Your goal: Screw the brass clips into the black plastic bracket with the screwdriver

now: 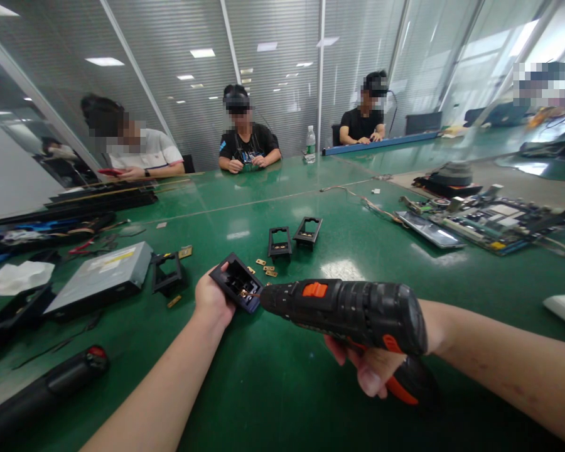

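In my left hand [214,298] I hold a black plastic frame [230,270], tilted so its hollow inside faces up toward the right. My right hand [374,367] is wrapped around the grip of a black and orange cordless drill [339,307]. The drill's thin bit reaches into the frame, at a small brass-coloured part inside; whether it touches is hard to tell. Just beyond lie several small brass plates [269,270]. Two similar black frames [279,243] stand behind them, and another black frame [168,274] stands left of my left hand.
A silver disc drive [101,279] and a black cylindrical tool [47,392] lie at left. Circuit boards [494,216] and a flat metal-edged module [428,229] lie at right. A water bottle [310,145] stands across the green table [245,207], where several people sit.
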`<state>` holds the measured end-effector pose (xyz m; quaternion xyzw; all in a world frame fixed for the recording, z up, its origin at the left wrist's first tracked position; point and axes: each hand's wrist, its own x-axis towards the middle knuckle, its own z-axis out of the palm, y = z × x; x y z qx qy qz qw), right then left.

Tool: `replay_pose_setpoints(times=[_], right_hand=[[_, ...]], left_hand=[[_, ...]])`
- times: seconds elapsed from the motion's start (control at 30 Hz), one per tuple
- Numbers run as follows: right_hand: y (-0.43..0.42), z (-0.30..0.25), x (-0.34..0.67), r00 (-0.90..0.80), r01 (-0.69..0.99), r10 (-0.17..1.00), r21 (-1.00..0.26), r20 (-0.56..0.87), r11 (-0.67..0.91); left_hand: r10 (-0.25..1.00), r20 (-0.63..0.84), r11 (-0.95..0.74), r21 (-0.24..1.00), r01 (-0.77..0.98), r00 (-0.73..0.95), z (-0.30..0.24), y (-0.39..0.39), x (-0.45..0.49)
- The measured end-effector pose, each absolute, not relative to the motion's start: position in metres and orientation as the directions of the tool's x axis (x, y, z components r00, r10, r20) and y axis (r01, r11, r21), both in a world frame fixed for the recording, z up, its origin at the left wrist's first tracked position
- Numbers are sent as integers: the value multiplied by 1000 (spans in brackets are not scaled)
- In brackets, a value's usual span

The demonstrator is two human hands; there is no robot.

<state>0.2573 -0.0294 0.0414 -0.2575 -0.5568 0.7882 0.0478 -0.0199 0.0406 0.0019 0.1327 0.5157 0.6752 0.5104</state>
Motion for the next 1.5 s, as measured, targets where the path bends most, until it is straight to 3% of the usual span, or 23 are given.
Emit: replay_pose_setpoints(times=[0.1, 0.57, 0.9, 1.13, 1.5], right_hand=[[-29, 37, 257, -837, 235, 360, -865, -412, -443], [-29, 32, 257, -840, 240, 344, -857, -419, -456], [-28, 19, 264, -877, 202, 319, -877, -360, -436], [-30, 29, 259, -853, 219, 381, -907, -357, -359], [-29, 20, 259, -881, 189, 334, -897, -334, -399]], left_hand=[[831, -357, 71, 828, -556, -426, 3, 40, -19], [837, -348, 69, 832, -551, -421, 3, 41, -19], [825, -348, 59, 837, -544, -446, 3, 42, -19], [828, -360, 75, 830, -553, -429, 7, 40, -17], [835, -349, 65, 831, -553, -426, 3, 42, -19]])
